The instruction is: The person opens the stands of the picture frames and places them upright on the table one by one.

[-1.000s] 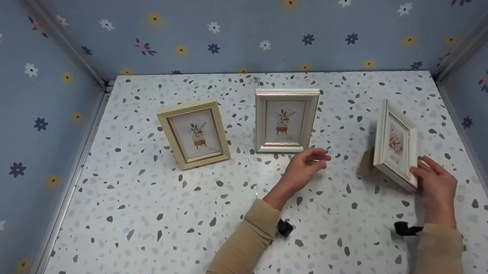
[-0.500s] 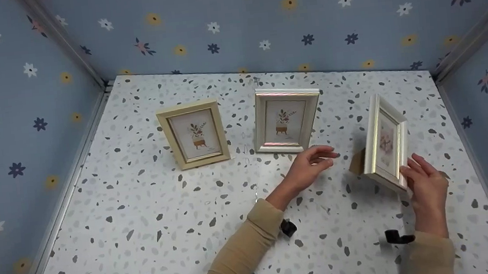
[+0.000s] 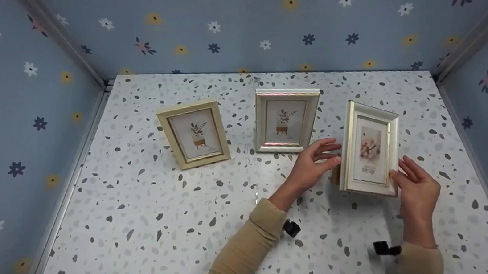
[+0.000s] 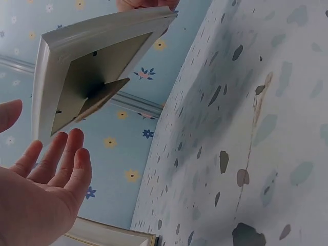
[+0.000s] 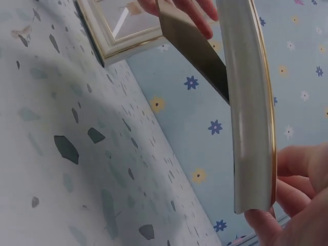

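Note:
My right hand pinches a white picture frame with gold trim by its lower right corner. The frame hangs tilted above the tabletop, its pink flower picture facing the head camera. Its back shows a brown stand flap folded outward. At the frame's left edge my left hand has its fingers extended and relaxed, thumb apart. In the left wrist view those fingers lie close to the frame's lower edge; whether they touch it I cannot tell.
A silver-white picture frame stands just behind my left hand. Further left is a cream-gold picture frame. Both stand upright on the speckled white tabletop. Blue floral walls enclose the back and sides.
My right hand has brought the picture frame leftward and turned its front toward the head camera. My left hand has shifted slightly right, up to the frame's left edge.

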Demonstrator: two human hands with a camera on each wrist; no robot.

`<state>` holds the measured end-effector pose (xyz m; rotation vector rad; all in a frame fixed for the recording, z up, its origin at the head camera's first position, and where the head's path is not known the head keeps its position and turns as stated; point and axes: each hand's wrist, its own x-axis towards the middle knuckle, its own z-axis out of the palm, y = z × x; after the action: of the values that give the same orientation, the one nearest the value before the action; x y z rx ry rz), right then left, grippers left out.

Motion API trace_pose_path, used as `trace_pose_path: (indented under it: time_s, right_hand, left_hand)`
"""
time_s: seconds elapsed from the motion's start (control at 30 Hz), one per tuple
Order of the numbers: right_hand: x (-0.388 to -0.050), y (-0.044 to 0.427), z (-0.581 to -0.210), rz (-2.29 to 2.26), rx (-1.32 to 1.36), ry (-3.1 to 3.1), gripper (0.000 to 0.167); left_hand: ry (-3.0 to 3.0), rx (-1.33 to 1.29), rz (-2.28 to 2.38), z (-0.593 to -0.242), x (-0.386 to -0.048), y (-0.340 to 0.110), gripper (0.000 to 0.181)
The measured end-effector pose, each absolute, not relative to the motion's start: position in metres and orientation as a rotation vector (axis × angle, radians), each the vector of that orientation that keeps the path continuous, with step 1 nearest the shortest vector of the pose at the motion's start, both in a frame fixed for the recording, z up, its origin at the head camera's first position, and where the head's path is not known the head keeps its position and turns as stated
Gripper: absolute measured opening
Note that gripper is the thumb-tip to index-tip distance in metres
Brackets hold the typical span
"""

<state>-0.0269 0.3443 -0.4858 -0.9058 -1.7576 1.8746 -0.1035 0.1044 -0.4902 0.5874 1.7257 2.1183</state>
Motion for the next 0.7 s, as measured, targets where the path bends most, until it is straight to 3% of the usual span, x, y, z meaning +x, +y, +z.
trace_pose_path:
  time_s: [0.27, 0.7]
  right_hand:
    - [-0.026, 0.330, -0.492, 1.673, -0.833, -1.955, 0.049]
    - [-0.032, 0.329, -0.491, 1.703, -0.830, -2.015, 0.041]
  left_hand:
    - [1.803, 0.545, 2.150, -0.489, -0.101, 0.106, 0.069]
    - [1.684, 0.480, 2.235, -0.498, -0.104, 0.103, 0.068]
